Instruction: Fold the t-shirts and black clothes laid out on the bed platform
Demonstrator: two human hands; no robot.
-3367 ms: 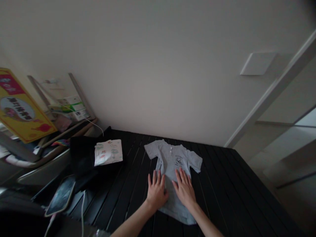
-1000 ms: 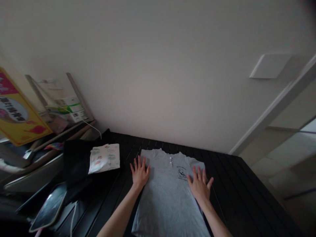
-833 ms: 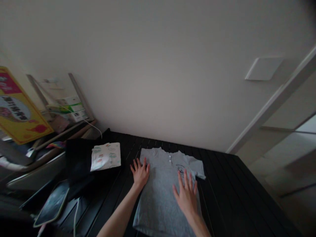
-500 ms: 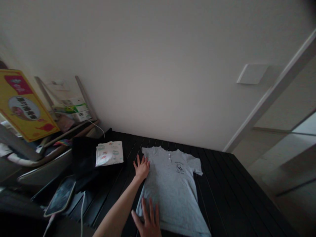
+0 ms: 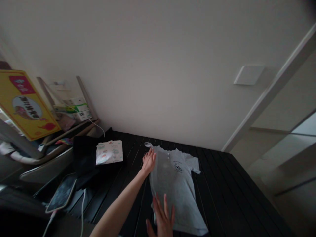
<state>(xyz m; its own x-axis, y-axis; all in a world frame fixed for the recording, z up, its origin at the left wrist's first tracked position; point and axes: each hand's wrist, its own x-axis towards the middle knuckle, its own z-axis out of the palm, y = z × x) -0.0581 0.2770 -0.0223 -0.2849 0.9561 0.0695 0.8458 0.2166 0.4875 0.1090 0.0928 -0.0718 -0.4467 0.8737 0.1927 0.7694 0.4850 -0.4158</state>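
- Grey T-shirt (image 5: 176,187) lies flat, long axis running from collar (far) to hem (near), slightly skewed.
- Left hand (image 5: 148,161): open, at the collar end.
- Right hand (image 5: 161,221): open, fingers spread, nearer the hem.

Seemingly a home: slatted table (image 5: 222,187), plugged-in phone (image 5: 60,194).

My left hand (image 5: 148,161) lies flat, fingers spread, on the upper left of a grey short-sleeved cotton T-shirt (image 5: 174,187) with white buttons and a black chest print. My right hand (image 5: 161,221), open, sits over the shirt's lower left edge. The shirt lies skewed on a black slatted table (image 5: 217,184). Left of it: a folded white patterned cloth (image 5: 109,152) on a black fabric (image 5: 85,161), and a smartphone (image 5: 61,193).
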